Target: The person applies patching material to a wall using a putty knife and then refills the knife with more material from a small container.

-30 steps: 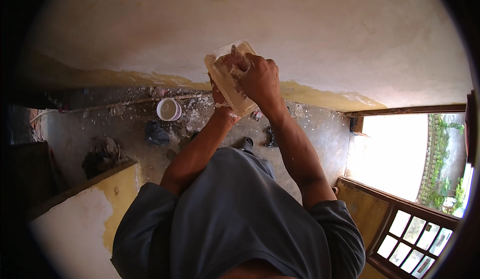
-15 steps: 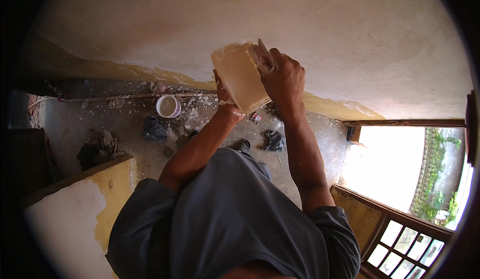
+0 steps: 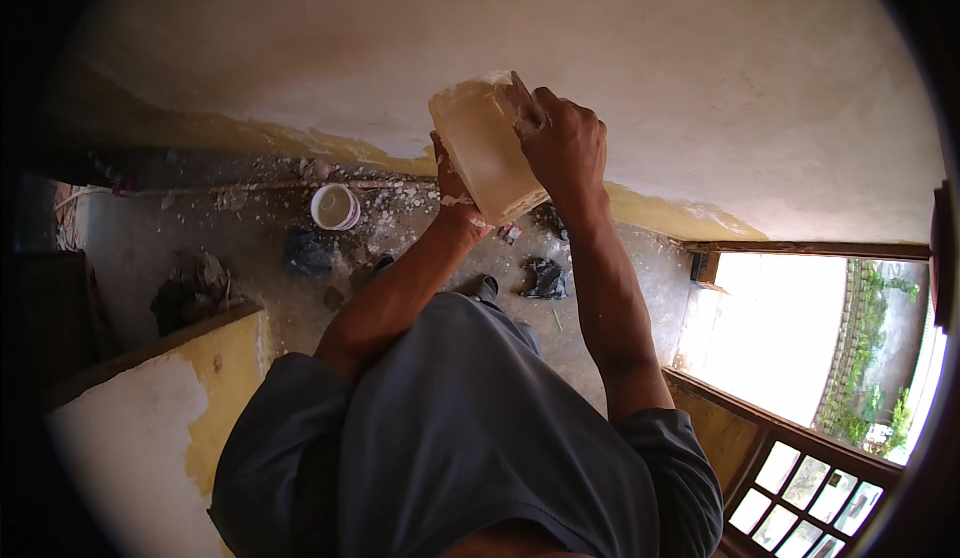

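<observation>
In front of the wall I hold a rectangular, translucent tan plastic tub, tilted, its edges smeared with white plaster. My left hand grips it from below and the left side; the tub hides most of those fingers. At the tub's upper right rim, my right hand is closed around a flat scraper, whose thin edge shows beside the thumb. The rest of the scraper is hidden by the hand and the tub.
A pale, plastered wall rises ahead. On the debris-strewn floor stand a white bucket and several dark plastic bags. A low partition wall is at left; a bright doorway and paned window at right.
The tub has tilted slightly and shifted a little to the right in my left hand. My right hand with the scraper has moved slightly left and up along the tub's rim.
</observation>
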A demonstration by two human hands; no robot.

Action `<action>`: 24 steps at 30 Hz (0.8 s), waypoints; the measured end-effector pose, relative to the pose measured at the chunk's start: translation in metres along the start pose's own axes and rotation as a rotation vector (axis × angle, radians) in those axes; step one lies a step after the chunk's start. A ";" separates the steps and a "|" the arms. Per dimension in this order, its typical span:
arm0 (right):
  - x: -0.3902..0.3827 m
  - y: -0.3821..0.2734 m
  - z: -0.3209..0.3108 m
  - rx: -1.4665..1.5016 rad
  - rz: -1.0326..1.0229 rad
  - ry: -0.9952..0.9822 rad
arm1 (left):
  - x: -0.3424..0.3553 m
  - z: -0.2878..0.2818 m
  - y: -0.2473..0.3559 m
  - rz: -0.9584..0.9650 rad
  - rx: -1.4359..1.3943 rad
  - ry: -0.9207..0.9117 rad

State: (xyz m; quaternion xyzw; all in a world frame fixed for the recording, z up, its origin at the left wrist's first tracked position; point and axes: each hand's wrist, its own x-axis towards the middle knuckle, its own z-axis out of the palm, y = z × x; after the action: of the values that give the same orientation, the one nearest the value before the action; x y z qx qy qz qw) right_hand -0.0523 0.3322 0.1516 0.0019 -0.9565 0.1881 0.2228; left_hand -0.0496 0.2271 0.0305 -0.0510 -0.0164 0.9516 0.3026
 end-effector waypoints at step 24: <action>-0.020 -0.014 0.008 0.326 0.267 -0.138 | 0.001 0.019 0.001 0.182 0.186 0.087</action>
State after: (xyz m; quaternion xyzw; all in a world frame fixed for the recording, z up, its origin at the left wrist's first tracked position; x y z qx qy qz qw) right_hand -0.0367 0.3147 0.1414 -0.0761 -0.9181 0.3676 0.1268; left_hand -0.0523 0.2270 0.0489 -0.0651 0.0895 0.9694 0.2190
